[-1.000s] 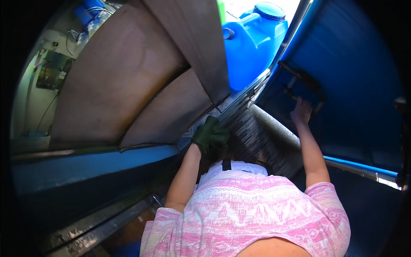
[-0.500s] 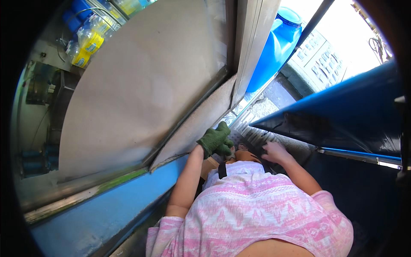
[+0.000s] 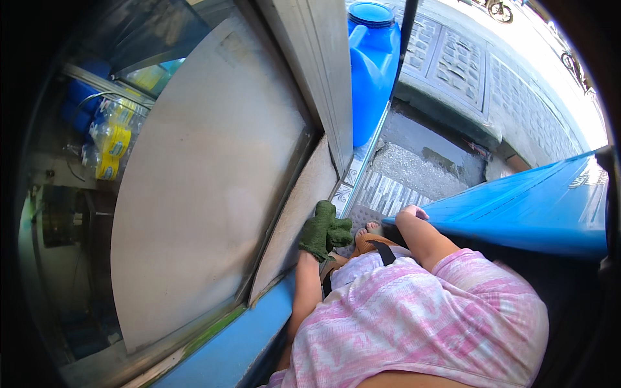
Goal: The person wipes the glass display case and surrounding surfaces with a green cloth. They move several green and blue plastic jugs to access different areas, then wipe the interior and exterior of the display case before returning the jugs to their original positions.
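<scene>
My left hand [image 3: 317, 234] wears a thick dark green knitted glove and is beside the lower edge of the brownish board. Its fingers look curled, with green fabric bunched at their right side; whether they hold a separate thing is hidden. My bare right hand [image 3: 413, 212] is at the near end of the blue door panel [image 3: 511, 204], its fingers bent over the panel's edge. Below the hands, my sandalled feet [image 3: 367, 231] show on a grey dotted mat [image 3: 363, 216]. A dark strap [image 3: 380, 251] lies across my lap.
On the left stands a large glass-fronted panel with a pale board [image 3: 200, 181] and a metal frame [image 3: 310, 71]. Past it is a tall blue plastic drum [image 3: 372, 77]. A tiled step [image 3: 388, 193], wet gutter [image 3: 440, 142] and paved street lie ahead. Bottles [image 3: 113, 142] show behind the glass.
The view has turned to the right, showing more street. My right hand has moved up to the blue door panel's edge. My gloved left hand stays by the board's edge.
</scene>
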The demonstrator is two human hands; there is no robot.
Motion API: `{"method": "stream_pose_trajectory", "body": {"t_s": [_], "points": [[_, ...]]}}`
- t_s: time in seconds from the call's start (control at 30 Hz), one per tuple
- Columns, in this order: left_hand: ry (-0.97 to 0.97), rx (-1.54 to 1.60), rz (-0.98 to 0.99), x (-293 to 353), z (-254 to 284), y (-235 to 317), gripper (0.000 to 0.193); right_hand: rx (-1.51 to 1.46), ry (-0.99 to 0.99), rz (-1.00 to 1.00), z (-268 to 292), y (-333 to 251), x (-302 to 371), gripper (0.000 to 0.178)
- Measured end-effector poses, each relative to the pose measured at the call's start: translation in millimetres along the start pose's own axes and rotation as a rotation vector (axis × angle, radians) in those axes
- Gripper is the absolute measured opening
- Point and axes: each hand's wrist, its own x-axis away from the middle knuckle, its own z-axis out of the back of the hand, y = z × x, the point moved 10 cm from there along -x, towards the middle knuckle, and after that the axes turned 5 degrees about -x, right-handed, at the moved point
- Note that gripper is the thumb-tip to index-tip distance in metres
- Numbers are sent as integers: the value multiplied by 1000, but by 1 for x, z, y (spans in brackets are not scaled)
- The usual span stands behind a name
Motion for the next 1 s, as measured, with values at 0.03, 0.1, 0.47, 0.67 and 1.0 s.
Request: {"method": "stream_pose_trajectory", "body": {"t_s": [0.03, 0.1, 0.47, 0.67, 1.0], "points": [[-37, 54, -16, -2, -1, 0, 35, 96, -87, 55, -19, -5, -4, 39], [-140, 172, -12, -5, -7, -1, 34, 123, -173, 85, -50, 0, -7, 46], [-119, 109, 31, -5, 3, -16, 37, -396, 56, 500, -174, -2, 64, 53], [-110, 89, 51, -1, -3, -19, 39, -658, -37, 582, -237, 22, 70, 45], [-171, -624, -549, -16, -58, 39, 39, -1134, -385, 578, -307, 70, 30, 33]]}}
